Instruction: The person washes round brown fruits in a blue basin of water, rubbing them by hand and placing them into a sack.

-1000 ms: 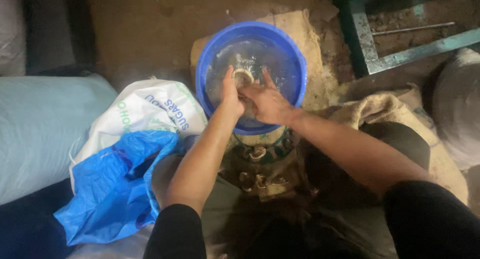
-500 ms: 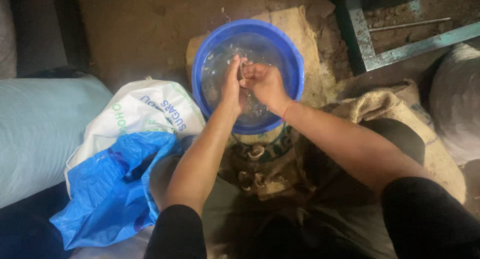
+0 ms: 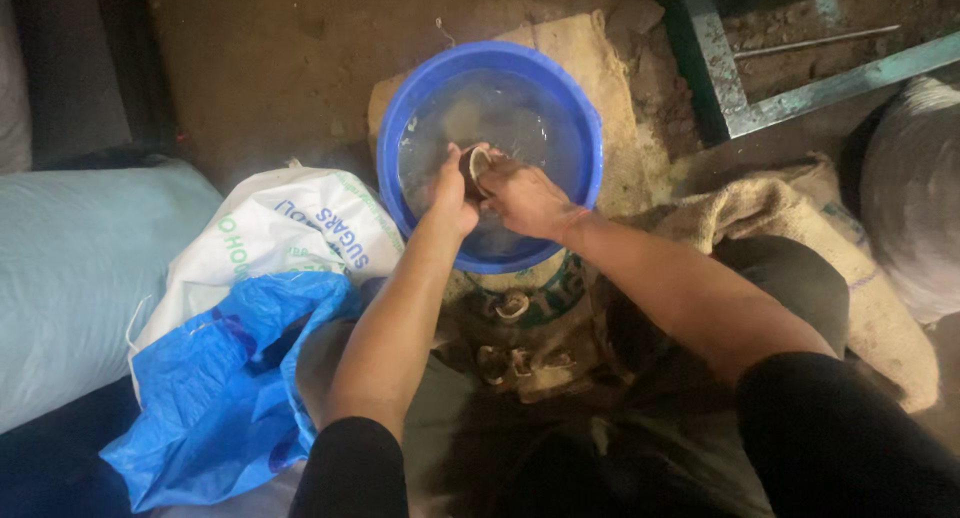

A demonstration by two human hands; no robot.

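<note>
Fingers of the left hand [image 3: 452, 193] and right hand [image 3: 525, 196] clasp 1 small round brown piece [image 3: 474, 164] over the water-filled blue basin [image 3: 590, 148] (washing appears underway), with similar pieces [image 3: 510, 305] lying on the sack below.

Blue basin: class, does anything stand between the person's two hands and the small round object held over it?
Nothing visible does. The left hand and right hand both grip the small round object directly, above the water in the blue basin.

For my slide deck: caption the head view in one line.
Both hands, left hand and right hand, hold a small round piece over a blue basin of water, beside a blue plastic bag.
</note>
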